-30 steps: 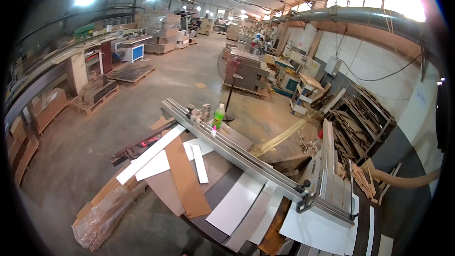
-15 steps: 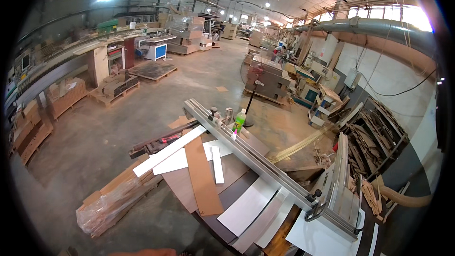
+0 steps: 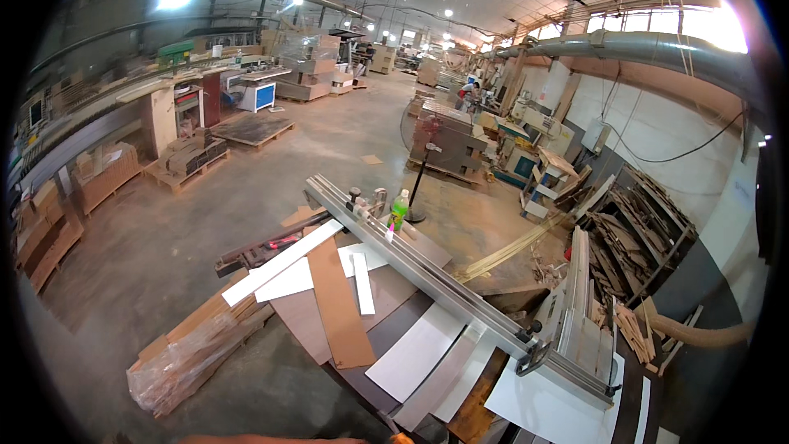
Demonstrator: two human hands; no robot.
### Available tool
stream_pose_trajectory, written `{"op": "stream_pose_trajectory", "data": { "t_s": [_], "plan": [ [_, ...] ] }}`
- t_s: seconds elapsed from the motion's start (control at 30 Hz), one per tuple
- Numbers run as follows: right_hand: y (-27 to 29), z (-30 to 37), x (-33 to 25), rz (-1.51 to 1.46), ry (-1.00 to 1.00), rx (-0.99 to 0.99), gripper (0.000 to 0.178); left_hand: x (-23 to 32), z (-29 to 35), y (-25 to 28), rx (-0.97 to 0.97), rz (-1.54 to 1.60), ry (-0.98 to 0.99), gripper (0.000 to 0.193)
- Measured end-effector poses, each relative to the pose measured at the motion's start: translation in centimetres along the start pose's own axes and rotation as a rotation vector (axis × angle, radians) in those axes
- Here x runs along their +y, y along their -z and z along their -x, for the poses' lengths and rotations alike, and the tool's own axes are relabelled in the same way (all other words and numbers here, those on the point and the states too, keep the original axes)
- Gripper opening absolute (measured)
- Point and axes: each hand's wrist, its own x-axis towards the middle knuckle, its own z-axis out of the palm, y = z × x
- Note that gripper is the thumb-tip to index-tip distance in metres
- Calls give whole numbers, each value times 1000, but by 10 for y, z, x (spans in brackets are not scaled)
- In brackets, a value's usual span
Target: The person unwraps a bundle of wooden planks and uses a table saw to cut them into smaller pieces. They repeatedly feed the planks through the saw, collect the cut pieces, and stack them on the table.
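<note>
Along the lower edge, a thin strip of what seems to be my left arm or hand [image 3: 271, 440] shows, with its fingers cut off by the frame. Just right of it, a small orange thing [image 3: 401, 438] pokes up beside a thin grey piece; its kind cannot be made out. My right hand is out of view. Ahead is a sliding panel saw table with a long metal fence [image 3: 427, 267]. White board strips [image 3: 283, 261], a brown board strip [image 3: 339, 304] and a wide white panel [image 3: 417, 352] lie on it. A green bottle [image 3: 399, 210] stands by the fence.
A plastic-wrapped bundle of boards [image 3: 177, 362] lies on the floor at left. A pedestal fan [image 3: 423, 168] stands beyond the fence. Offcuts fill a rack [image 3: 637, 238] at right, near a flexible hose [image 3: 690, 332]. A person [image 3: 468, 90] is far back.
The view has shifted slightly, so the saw table sits a little further left. The arm strip at the lower edge reaches further right, and the orange thing has come into view.
</note>
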Motion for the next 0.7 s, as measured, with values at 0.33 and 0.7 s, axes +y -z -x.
{"op": "stream_pose_trajectory", "data": {
  "t_s": [0.33,0.7],
  "plan": [
    [1,5,-60,-749,56,313,32,160,-23,16,334,-291,-540,53],
    [-34,41,-23,-382,-67,134,20,245,63,67,-632,-325,-382,69]
  ]
}}
